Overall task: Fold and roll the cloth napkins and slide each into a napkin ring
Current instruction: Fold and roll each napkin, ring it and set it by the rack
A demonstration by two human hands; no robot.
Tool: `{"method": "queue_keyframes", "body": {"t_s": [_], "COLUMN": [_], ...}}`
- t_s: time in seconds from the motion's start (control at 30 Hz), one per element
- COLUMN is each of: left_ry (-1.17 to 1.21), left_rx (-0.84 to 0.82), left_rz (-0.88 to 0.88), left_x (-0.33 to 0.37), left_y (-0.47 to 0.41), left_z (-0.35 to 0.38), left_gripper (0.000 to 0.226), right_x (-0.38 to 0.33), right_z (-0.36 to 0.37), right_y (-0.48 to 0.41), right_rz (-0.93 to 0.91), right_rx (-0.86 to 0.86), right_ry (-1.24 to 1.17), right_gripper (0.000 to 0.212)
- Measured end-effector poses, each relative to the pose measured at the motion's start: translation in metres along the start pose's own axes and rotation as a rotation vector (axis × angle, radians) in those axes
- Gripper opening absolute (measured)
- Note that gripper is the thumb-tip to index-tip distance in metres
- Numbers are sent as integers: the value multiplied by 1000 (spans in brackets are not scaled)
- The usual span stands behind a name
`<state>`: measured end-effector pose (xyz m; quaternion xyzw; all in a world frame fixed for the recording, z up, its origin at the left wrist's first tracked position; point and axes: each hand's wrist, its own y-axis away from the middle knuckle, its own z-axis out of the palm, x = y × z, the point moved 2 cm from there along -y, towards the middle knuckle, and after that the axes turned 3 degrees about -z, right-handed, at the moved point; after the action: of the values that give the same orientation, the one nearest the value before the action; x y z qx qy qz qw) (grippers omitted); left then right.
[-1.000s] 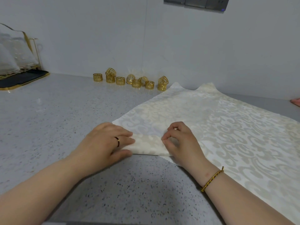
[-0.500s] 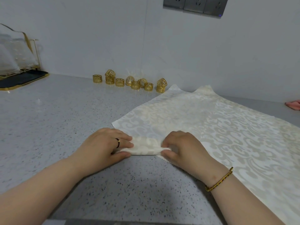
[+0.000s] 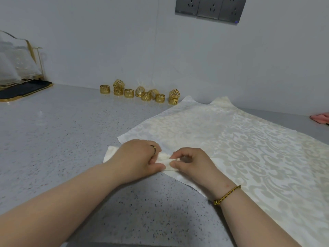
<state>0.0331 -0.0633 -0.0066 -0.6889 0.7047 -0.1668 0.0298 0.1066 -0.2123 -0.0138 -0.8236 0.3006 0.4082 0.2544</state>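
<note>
Pinching the rolled corner of the cream napkin (image 3: 231, 139), my left hand (image 3: 135, 157) and right hand (image 3: 192, 163) both grasp it; gold napkin rings (image 3: 142, 93) sit at eleven o'clock.

My left hand (image 3: 135, 157) hides much of the rolled corner of the napkin (image 3: 231, 139), which runs off the right edge like the pink cloth (image 3: 320, 118).
</note>
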Motion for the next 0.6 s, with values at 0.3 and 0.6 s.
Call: {"method": "queue_keyframes", "body": {"t_s": [0.3,0.6], "left_ry": [165,121], "left_rx": [-130,-37], "left_rz": [-158,-173], "left_x": [16,17], "left_y": [-17,-17], "left_z": [5,7], "left_gripper": [37,26], "right_x": [1,6], "right_z": [-3,-7], "right_y": [-2,-1], "right_rz": [-19,-33], "right_rx": [59,84], "right_ry": [19,-95], "right_gripper": [28,13]}}
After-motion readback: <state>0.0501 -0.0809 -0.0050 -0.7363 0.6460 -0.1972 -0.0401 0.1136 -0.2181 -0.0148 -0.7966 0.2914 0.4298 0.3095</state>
